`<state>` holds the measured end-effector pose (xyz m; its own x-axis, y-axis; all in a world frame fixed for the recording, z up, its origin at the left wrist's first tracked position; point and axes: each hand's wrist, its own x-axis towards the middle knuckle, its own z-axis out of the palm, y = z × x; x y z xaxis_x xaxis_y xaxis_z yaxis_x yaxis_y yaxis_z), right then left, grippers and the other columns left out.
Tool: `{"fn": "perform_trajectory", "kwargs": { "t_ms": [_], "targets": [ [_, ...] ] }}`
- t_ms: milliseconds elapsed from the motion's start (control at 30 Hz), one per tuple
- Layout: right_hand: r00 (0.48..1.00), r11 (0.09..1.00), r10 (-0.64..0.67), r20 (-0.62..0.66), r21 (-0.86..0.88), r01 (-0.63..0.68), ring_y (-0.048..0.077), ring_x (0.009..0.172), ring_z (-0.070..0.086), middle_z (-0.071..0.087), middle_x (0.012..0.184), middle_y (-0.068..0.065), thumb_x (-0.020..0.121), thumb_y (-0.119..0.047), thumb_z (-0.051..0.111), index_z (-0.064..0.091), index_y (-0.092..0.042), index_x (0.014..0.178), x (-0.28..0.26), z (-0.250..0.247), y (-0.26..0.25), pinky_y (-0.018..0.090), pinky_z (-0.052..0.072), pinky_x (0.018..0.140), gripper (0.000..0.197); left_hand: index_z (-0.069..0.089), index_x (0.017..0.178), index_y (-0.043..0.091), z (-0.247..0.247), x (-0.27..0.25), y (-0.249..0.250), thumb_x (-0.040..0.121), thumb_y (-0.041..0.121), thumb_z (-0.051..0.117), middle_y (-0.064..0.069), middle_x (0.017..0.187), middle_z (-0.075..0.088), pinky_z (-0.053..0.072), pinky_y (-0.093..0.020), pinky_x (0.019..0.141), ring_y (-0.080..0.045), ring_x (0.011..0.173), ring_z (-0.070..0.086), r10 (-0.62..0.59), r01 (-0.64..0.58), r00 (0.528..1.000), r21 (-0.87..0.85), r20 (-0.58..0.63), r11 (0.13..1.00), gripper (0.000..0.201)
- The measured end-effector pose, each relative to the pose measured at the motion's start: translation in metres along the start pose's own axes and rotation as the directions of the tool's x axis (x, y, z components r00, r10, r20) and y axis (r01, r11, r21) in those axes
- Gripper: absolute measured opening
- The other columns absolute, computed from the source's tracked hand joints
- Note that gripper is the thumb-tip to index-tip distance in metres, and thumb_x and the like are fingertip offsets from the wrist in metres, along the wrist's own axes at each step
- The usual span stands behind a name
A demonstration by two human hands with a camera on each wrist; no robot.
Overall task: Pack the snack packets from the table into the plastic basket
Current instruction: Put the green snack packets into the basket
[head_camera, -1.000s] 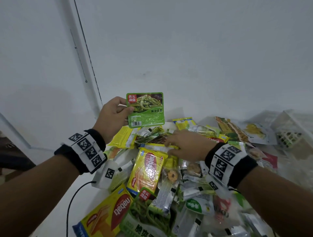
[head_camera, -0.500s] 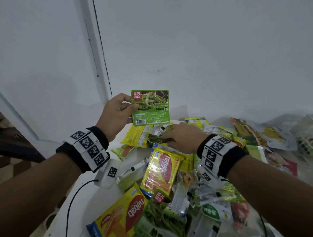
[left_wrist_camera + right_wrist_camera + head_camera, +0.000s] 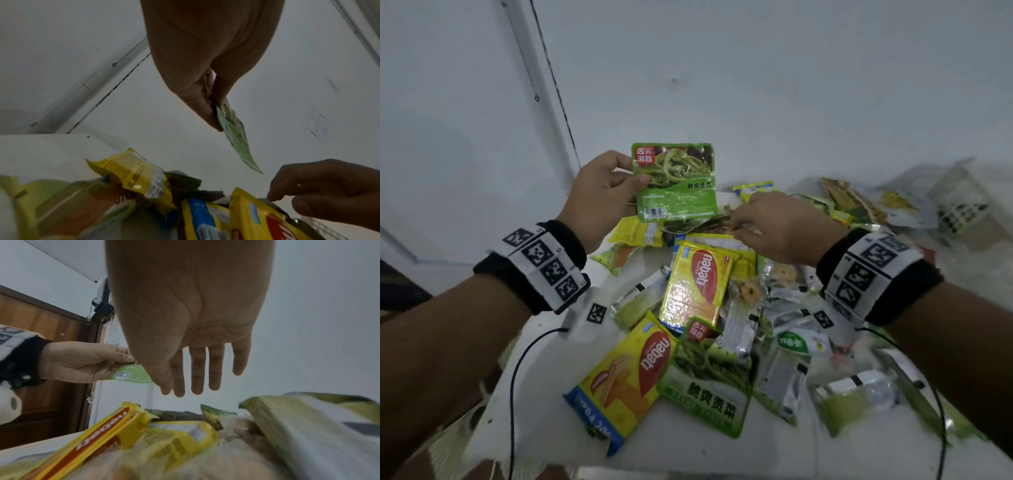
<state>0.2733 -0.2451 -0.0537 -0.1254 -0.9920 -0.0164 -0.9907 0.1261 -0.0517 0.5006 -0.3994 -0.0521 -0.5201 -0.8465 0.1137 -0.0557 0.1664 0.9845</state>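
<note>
A green vegetable snack packet (image 3: 674,181) stands upright above the pile, pinched at its left edge by my left hand (image 3: 635,174) between thumb and fingers; the left wrist view shows the same pinch (image 3: 213,104) on the packet (image 3: 236,134). My right hand (image 3: 743,222) hovers palm down over the far part of the heap, fingertips close to a dark packet (image 3: 702,224). In the right wrist view its fingers (image 3: 197,378) hang straight and hold nothing. A white lattice basket (image 3: 962,210) shows blurred at the far right.
Many packets cover the white table (image 3: 688,445): two yellow wafer packs (image 3: 698,284) (image 3: 630,373), a second green packet (image 3: 709,380), silver sachets (image 3: 784,373). A black cable (image 3: 517,377) hangs off the left edge. White wall behind; wooden door (image 3: 41,402) at left.
The view has tilted down, showing more of the near table. My left hand keeps the green packet raised. My right hand stays over the far part of the pile.
</note>
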Motion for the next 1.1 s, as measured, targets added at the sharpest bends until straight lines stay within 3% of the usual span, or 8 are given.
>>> {"fn": "perform_trajectory", "kwargs": {
  "t_ms": [100, 233, 400, 500, 633, 733, 867, 1100],
  "targets": [
    [0.993, 0.999, -0.024, -0.111, 0.026, 0.027, 0.020, 0.086, 0.049, 0.046, 0.088, -0.006, 0.099, -0.042, 0.056, 0.066, -0.028, 0.098, -0.024, 0.005, -0.002, 0.041, 0.049, 0.076, 0.017, 0.055, 0.111, 0.002, 0.005, -0.011, 0.001, 0.100, 0.009, 0.062, -0.032, 0.107, 0.068, 0.057, -0.063, 0.087, -0.044, 0.102, 0.069, -0.006, 0.006, 1.000, 0.011, 0.031, 1.000, 0.015],
    [0.966, 0.976, -0.201, -0.164, 0.054, 0.212, 0.018, 0.082, 0.048, 0.050, 0.087, -0.005, 0.098, -0.044, 0.054, 0.062, -0.025, 0.094, -0.051, 0.009, -0.020, 0.040, 0.046, 0.073, 0.021, 0.054, 0.114, -0.003, 0.008, -0.029, 0.002, 0.099, 0.013, 0.064, -0.032, 0.105, 0.068, 0.055, -0.067, 0.085, -0.047, 0.103, 0.067, -0.016, 0.015, 1.000, 0.038, 0.012, 0.999, 0.023],
    [0.901, 0.900, -0.431, 0.055, 0.100, 0.424, 0.015, 0.096, 0.051, 0.054, 0.097, -0.011, 0.095, -0.045, 0.064, 0.066, -0.034, 0.109, -0.071, 0.015, -0.054, 0.042, 0.047, 0.083, 0.019, 0.053, 0.114, -0.005, 0.008, -0.055, 0.006, 0.099, 0.010, 0.064, -0.031, 0.106, 0.069, 0.054, -0.068, 0.085, -0.047, 0.101, 0.068, -0.025, 0.028, 0.997, 0.038, -0.078, 0.999, 0.024],
    [0.842, 0.857, -0.516, 0.157, 0.120, 0.502, 0.016, 0.104, 0.051, 0.057, 0.106, -0.012, 0.090, -0.046, 0.071, 0.065, -0.038, 0.124, -0.081, 0.024, -0.069, 0.044, 0.048, 0.086, 0.035, 0.053, 0.107, 0.002, 0.010, -0.073, 0.009, 0.099, 0.008, 0.064, -0.029, 0.104, 0.070, 0.055, -0.067, 0.084, -0.045, 0.097, 0.070, -0.024, 0.031, 0.991, 0.053, -0.134, 0.998, 0.015],
    [0.776, 0.807, -0.562, 0.286, -0.018, 0.591, 0.023, 0.115, 0.050, 0.056, 0.126, 0.000, 0.088, -0.044, 0.075, 0.051, -0.035, 0.144, -0.086, 0.034, -0.083, 0.042, 0.047, 0.091, 0.061, 0.053, 0.114, -0.007, 0.014, -0.094, 0.012, 0.099, 0.007, 0.064, -0.026, 0.102, 0.073, 0.060, -0.058, 0.082, -0.036, 0.092, 0.074, -0.033, 0.046, 0.982, 0.064, -0.188, 0.997, 0.023],
    [0.794, 0.813, -0.533, 0.292, -0.086, 0.576, 0.023, 0.121, 0.043, 0.046, 0.135, 0.003, 0.086, -0.046, 0.076, 0.042, -0.032, 0.150, -0.082, 0.037, -0.090, 0.039, 0.040, 0.091, 0.073, 0.053, 0.116, -0.009, 0.014, -0.102, 0.014, 0.099, 0.006, 0.063, -0.025, 0.100, 0.073, 0.062, -0.048, 0.077, -0.029, 0.086, 0.075, -0.039, 0.051, 0.974, 0.050, -0.223, 0.997, 0.025],
    [0.815, 0.838, -0.479, 0.327, -0.107, 0.535, 0.026, 0.126, 0.037, 0.040, 0.137, 0.005, 0.081, -0.049, 0.080, 0.043, -0.035, 0.148, -0.074, 0.040, -0.095, 0.044, 0.040, 0.099, 0.078, 0.054, 0.114, -0.008, 0.009, -0.103, 0.017, 0.099, 0.007, 0.063, -0.025, 0.100, 0.073, 0.062, -0.048, 0.079, -0.033, 0.090, 0.075, -0.021, 0.036, 0.975, 0.065, -0.223, 0.997, 0.023],
    [0.854, 0.876, -0.428, 0.295, -0.097, 0.472, 0.021, 0.111, 0.031, 0.037, 0.122, 0.002, 0.070, -0.047, 0.088, 0.054, -0.031, 0.124, -0.059, 0.029, -0.103, 0.037, 0.037, 0.085, 0.065, 0.052, 0.117, -0.010, -0.006, -0.082, 0.019, 0.099, 0.004, 0.062, -0.029, 0.104, 0.072, 0.063, -0.045, 0.076, -0.033, 0.089, 0.075, 0.008, 0.000, 0.987, 0.049, -0.163, 0.999, 0.025]
  ]
}}
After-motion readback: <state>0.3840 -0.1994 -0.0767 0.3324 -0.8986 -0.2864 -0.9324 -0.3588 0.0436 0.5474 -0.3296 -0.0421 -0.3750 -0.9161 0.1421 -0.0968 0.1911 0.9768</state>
